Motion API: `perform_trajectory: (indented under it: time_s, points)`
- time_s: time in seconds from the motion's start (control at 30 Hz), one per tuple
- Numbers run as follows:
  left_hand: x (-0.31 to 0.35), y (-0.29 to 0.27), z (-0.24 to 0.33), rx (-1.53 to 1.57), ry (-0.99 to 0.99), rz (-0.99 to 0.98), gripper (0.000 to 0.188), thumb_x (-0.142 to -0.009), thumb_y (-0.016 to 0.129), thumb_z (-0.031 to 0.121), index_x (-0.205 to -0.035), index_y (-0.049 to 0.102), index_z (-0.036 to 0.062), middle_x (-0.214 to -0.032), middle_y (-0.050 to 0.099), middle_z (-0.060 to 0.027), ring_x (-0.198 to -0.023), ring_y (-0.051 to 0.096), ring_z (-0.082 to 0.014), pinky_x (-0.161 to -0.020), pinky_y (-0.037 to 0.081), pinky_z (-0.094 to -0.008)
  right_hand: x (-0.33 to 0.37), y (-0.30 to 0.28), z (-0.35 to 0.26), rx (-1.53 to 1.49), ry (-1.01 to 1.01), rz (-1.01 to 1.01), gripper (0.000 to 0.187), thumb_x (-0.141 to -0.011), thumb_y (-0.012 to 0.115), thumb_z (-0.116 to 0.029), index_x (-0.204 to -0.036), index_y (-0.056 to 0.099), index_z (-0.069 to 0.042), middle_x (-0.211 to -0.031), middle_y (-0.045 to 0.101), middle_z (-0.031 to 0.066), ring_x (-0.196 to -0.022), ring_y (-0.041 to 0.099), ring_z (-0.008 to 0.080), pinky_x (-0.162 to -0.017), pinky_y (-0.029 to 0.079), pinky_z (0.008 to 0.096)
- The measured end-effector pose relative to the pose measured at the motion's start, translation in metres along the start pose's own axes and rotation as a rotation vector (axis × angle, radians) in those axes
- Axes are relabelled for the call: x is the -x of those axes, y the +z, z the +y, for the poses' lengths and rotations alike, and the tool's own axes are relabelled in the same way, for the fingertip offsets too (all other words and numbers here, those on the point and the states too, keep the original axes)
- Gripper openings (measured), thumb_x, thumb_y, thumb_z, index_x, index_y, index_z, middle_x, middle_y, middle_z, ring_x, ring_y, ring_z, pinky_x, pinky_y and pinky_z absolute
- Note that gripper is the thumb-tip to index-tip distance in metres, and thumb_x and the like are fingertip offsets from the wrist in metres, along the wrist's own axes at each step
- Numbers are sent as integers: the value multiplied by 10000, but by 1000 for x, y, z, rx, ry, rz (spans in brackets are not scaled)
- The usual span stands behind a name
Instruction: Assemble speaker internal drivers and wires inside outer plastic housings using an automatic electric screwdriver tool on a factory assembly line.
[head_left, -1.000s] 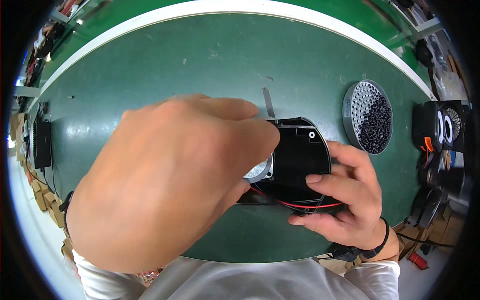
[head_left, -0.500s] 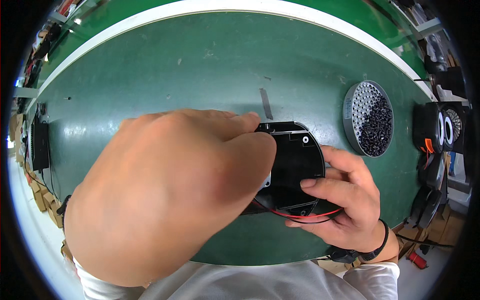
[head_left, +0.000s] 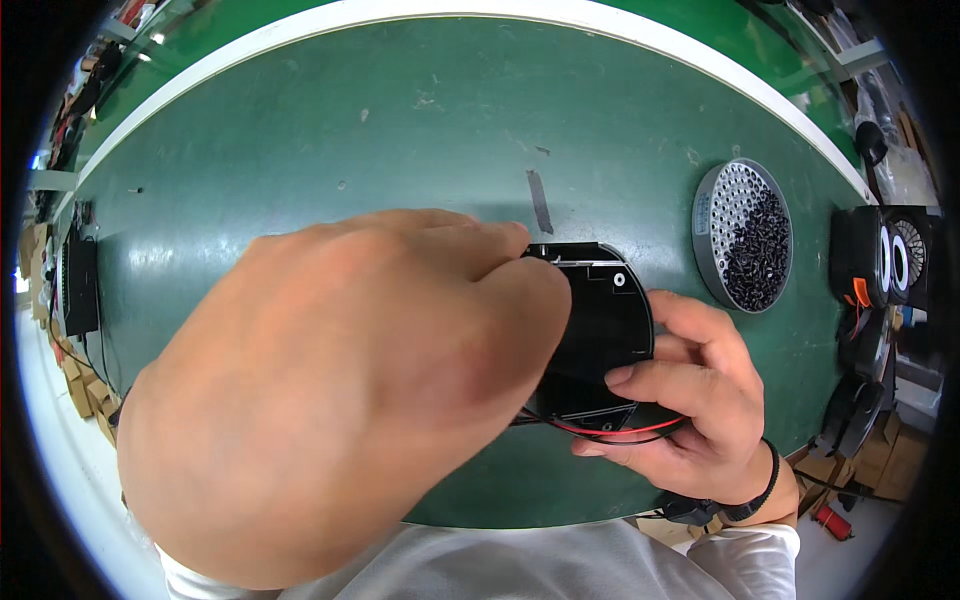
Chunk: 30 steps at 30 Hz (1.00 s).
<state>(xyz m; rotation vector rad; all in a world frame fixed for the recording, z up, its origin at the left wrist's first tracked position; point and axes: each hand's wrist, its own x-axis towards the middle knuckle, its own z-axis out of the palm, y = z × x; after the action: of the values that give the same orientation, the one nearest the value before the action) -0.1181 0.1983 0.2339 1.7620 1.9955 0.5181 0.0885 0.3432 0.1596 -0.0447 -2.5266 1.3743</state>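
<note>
Head view: work seemed midway on the black housing (head_left: 592, 335), toward the tabletop's (head_left: 290, 120) near edge.
Left hand (head_left: 345, 400): arched over the housing; its fingertips were hidden, so grip and finished work there couldn't be told.
Red and black wires (head_left: 640, 430): hung loose by the housing's near edge, seemingly unstowed.
Right hand (head_left: 700, 400): pinched the housing's right edge.
Grey dish (head_left: 704, 252): stood toward the tabletop's right edge, heaped with small black pieces (head_left: 758, 255).

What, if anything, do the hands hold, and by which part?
The right hand holds the black casing by its right edge; for the left hand, unclear.
</note>
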Motion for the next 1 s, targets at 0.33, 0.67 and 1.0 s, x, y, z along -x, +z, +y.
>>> perform_trajectory:
  time_s: [0.33,0.67,1.0]
  points:
    - [44,18,-6,36,-135,222,751,-685,876,301,-1263,569,-67,-1417,447,-344,-1364,424,-494,-998,480,-488,-9,5,-10,-16,-8,54,581,-680,927,-184,-1138,628,13,-1335,454,278,-1086,657,361,-868,555,388]
    - [64,57,-6,-91,-24,353,608,-834,787,337,-1065,600,-194,-1338,296,-586,-1326,360,-658,-1055,420,-582,-26,11,-49,374,185,-119,655,-651,889,-259,-1195,672,36,-1283,448,244,-1083,568,359,-930,498,421]
    - [69,58,-21,24,35,382,617,-787,818,289,-1079,595,-207,-1348,254,-603,-1317,349,-680,-1041,427,-579,-29,18,-43,295,180,-112,614,-691,840,-200,-1234,673,31,-1283,451,248,-1120,546,347,-962,471,411]
